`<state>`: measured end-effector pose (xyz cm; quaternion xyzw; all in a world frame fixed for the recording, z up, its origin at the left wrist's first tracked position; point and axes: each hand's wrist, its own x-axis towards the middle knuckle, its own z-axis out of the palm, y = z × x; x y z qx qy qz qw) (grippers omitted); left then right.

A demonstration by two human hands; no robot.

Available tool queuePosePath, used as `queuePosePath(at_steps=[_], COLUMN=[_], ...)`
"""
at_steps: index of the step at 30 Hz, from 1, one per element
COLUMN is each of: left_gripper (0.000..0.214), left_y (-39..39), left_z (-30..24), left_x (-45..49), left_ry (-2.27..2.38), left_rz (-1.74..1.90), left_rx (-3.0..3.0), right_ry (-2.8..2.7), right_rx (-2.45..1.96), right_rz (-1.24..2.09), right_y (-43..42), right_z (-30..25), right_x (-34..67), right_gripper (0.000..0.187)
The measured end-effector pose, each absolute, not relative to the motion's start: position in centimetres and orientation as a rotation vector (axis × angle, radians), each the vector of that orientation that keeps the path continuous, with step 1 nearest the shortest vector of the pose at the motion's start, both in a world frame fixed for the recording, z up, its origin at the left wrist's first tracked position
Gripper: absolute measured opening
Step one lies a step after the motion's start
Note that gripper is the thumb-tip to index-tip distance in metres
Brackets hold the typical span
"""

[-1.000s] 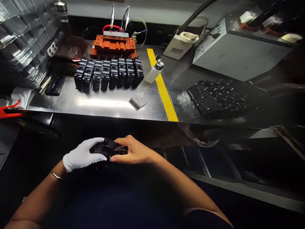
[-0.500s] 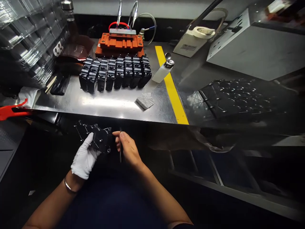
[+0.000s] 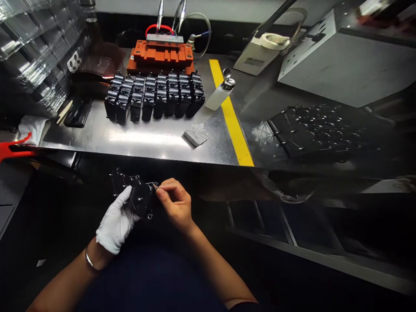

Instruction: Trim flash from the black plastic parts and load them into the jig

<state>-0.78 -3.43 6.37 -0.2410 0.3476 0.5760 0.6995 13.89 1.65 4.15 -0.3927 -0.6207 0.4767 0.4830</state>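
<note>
White fabric gloves the left hand (image 3: 115, 227) of a worker, clamped on a black part (image 3: 141, 203) with small metal fittings, held up in front of the bench (image 3: 156, 147). The bare right hand (image 3: 177, 206) pinches a slim tool (image 3: 156, 186) between thumb and forefinger, its tip at the part's upper right corner; whether the two touch cannot be told from where I stand. A silver bangle (image 3: 88, 260) circles the left wrist.

Just past the bench's front edge lies a small pale folded pad (image 3: 196, 135). Behind it, more black pieces (image 3: 154, 99) stand close together in a double row, with an orange fixture (image 3: 162, 55) at their back. A white bottle (image 3: 217, 98) with a metal top stands beside them, by a yellow stripe (image 3: 233, 130). Clear plastic trays (image 3: 39, 52) rise at far left; a grey metal box (image 3: 325, 65) sits at right.
</note>
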Motion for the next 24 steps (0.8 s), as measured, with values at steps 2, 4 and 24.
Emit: queuePosePath(at_steps=[2, 4, 24], left_gripper=[0.019, 0.020, 0.025], left_y=[-3.5, -3.8, -5.0], left_z=[6.3, 6.5, 6.0], left_x=[-0.8, -0.9, -2.2], left_ry=[0.753, 0.726, 0.791], left_rz=[1.271, 1.236, 1.165], left_rx=[-0.528, -0.532, -0.243], right_ry=[-1.526, -1.504, -1.644], right_rx=[-0.929, -0.942, -1.008], right_rz=[1.114, 1.075, 1.223], right_y=[1.8, 2.3, 2.4], right_z=[3.8, 3.2, 4.8], right_x=[13.9, 14.1, 15.0], right_gripper=[0.007, 0.007, 0.021])
